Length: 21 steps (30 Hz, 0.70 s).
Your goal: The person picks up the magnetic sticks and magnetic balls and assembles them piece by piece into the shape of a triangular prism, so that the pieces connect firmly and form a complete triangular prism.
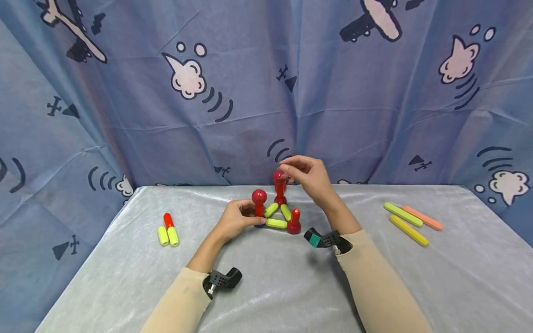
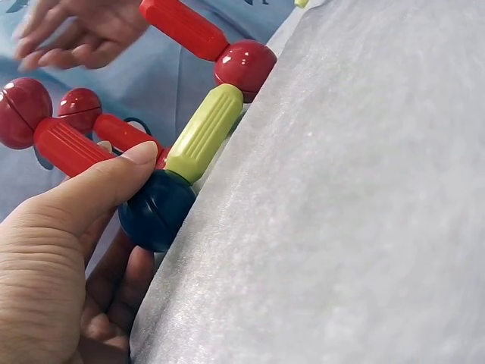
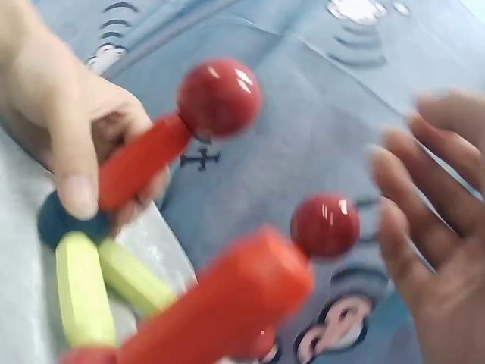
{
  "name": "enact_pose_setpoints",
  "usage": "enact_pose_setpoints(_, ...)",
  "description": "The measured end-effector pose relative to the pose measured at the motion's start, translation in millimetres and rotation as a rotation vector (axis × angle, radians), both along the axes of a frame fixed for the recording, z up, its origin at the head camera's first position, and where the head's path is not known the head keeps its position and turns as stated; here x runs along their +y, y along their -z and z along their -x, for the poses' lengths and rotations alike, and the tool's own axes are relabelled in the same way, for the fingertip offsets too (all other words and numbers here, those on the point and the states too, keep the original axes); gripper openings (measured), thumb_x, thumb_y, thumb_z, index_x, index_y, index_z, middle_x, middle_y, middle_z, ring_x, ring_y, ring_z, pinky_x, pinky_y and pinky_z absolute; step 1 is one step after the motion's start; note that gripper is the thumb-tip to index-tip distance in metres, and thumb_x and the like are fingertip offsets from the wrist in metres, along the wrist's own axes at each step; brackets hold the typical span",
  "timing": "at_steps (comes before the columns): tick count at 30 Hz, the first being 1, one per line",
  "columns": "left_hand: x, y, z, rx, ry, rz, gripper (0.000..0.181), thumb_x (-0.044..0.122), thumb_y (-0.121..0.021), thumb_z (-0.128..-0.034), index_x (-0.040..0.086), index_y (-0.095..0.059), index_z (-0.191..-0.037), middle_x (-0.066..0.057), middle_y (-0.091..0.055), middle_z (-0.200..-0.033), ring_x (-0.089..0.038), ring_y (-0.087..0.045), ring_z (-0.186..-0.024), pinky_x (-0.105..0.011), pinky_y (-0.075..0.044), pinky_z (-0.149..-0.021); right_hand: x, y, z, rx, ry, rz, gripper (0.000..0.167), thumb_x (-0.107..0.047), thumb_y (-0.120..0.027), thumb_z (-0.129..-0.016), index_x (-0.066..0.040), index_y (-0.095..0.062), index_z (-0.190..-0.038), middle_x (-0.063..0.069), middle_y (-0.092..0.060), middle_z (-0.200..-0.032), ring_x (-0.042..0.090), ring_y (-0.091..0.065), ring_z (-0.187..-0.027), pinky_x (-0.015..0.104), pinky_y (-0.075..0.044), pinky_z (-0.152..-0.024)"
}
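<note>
A triangle of short yellow-green rods [image 1: 276,224] joins ball corners on the cloth, with a red rod rising from each. The left hand [image 1: 236,221] grips the blue ball [image 2: 158,212] at one corner, its thumb lying by the base of a red rod [image 3: 144,163] topped by a red ball [image 1: 259,196]. Beside the far post's red ball [image 3: 326,225] is the right hand [image 1: 310,178]; its fingers bend loosely and hold nothing, apart from the ball in the right wrist view. The near-right red rod [image 1: 295,215] has no ball on top.
Two loose yellow-green rods [image 1: 163,236] and a red rod [image 1: 168,220] lie on the left of the cloth. On the right are long green [image 1: 403,214], yellow [image 1: 409,230] and orange sticks [image 1: 422,218]. A patterned blue curtain [image 1: 250,92] hangs behind the table [image 1: 258,296].
</note>
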<state>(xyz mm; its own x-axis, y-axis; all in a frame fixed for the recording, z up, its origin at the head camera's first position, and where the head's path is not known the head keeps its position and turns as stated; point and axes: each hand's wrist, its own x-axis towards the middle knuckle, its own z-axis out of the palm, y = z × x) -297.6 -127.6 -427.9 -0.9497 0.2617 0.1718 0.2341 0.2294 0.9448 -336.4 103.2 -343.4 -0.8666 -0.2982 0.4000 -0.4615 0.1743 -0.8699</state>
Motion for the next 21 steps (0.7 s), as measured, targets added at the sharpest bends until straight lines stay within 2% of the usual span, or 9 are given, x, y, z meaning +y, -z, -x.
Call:
enact_pose_setpoints(2, 0.7, -0.9, 0.2, -0.001, -0.002, 0.012, 0.034, 0.006, -0.085, -0.0779, -0.001, -0.074, -0.109, -0.021, -0.075, -0.105, -0.010, -0.067, -0.081, -0.022, -0.055, -0.076, 7, 11.8, 8.7, 0.012, 0.164, -0.009, 0.022, -0.017, -0.068, -0.097, 0.001, -0.073, -0.110, 0.019, -0.074, -0.102, 0.019, -0.069, -0.080, 0.026, -0.057, -0.071)
enact_pose_setpoints(3, 0.8, -0.7, 0.5, 0.000, 0.000, 0.014, 0.034, 0.006, -0.084, -0.0780, -0.001, -0.074, -0.110, -0.021, -0.075, -0.105, -0.010, -0.067, -0.081, -0.022, -0.055, -0.076, 9, 20.1, 13.5, 0.014, 0.225, -0.057, 0.022, -0.016, -0.068, -0.097, 0.000, -0.073, -0.110, 0.018, -0.075, -0.103, 0.019, -0.069, -0.082, 0.029, -0.058, -0.074)
enact_pose_setpoints(5, 0.4, -0.1, 0.4, 0.000, 0.000, 0.016, 0.034, 0.006, -0.084, -0.0785, -0.001, -0.074, -0.110, -0.022, -0.075, -0.106, -0.010, -0.067, -0.082, -0.022, -0.056, -0.076, 11, 36.9, 20.4, 0.007, 0.290, -0.206, 0.023, -0.015, -0.068, -0.096, -0.004, -0.073, -0.116, 0.016, -0.074, -0.112, 0.022, -0.069, -0.093, 0.034, -0.058, -0.083)
enact_pose_setpoints(8, -0.6, 2.0, -0.6, -0.006, -0.008, 0.011, 0.034, 0.006, -0.084, -0.0786, -0.001, -0.074, -0.110, -0.021, -0.075, -0.106, -0.010, -0.067, -0.082, -0.022, -0.056, -0.075, 8, 57.2, 25.9, 0.054, 0.227, -0.422, 0.035, -0.005, -0.063, -0.094, -0.004, -0.066, -0.129, 0.018, -0.067, -0.132, 0.035, -0.063, -0.119, 0.050, -0.051, -0.104)
enact_pose_setpoints(10, -1.0, 3.0, -1.5, -0.010, -0.015, 0.011, 0.034, 0.007, -0.084, -0.0786, -0.001, -0.074, -0.110, -0.020, -0.075, -0.105, -0.010, -0.067, -0.081, -0.022, -0.056, -0.075, 6, 63.6, 25.8, 0.087, 0.135, -0.502, 0.045, 0.001, -0.059, -0.092, 0.000, -0.060, -0.137, 0.021, -0.059, -0.143, 0.040, -0.053, -0.133, 0.056, -0.041, -0.114)
enact_pose_setpoints(12, -0.8, 2.8, -1.9, -0.016, -0.024, 0.012, 0.034, 0.007, -0.084, -0.0782, 0.000, -0.074, -0.109, -0.017, -0.075, -0.103, -0.010, -0.067, -0.081, -0.023, -0.056, -0.074, 5, 67.3, 26.3, 0.131, 0.073, -0.554, 0.049, 0.005, -0.056, -0.089, 0.003, -0.057, -0.138, 0.022, -0.055, -0.146, 0.043, -0.047, -0.138, 0.058, -0.036, -0.118)
enact_pose_setpoints(14, -0.5, 2.4, -1.9, -0.020, -0.030, 0.012, 0.033, 0.007, -0.085, -0.0778, 0.000, -0.075, -0.109, -0.014, -0.076, -0.101, -0.010, -0.067, -0.080, -0.023, -0.056, -0.074, 6, 68.3, 25.8, 0.143, 0.081, -0.569, 0.050, 0.005, -0.057, -0.086, 0.002, -0.059, -0.136, 0.021, -0.057, -0.144, 0.042, -0.048, -0.135, 0.057, -0.038, -0.116)
enact_pose_setpoints(19, 0.7, 1.5, -0.5, -0.026, -0.036, 0.020, 0.032, 0.006, -0.085, -0.0775, 0.001, -0.075, -0.108, -0.012, -0.076, -0.099, -0.011, -0.067, -0.080, -0.024, -0.056, -0.074, 12, 69.8, 25.9, 0.105, 0.219, -0.513, 0.044, -0.009, -0.072, -0.086, -0.007, -0.064, -0.129, 0.016, -0.062, -0.127, 0.033, -0.058, -0.112, 0.051, -0.049, -0.099)
enact_pose_setpoints(21, 1.2, 1.1, -0.2, -0.030, -0.033, 0.022, 0.032, 0.006, -0.085, -0.0776, 0.002, -0.075, -0.107, -0.012, -0.076, -0.100, -0.011, -0.067, -0.080, -0.024, -0.056, -0.074, 14, 71.4, 26.0, 0.093, 0.222, -0.513, 0.044, -0.013, -0.075, -0.087, -0.008, -0.065, -0.129, 0.016, -0.063, -0.124, 0.031, -0.059, -0.107, 0.049, -0.051, -0.097)
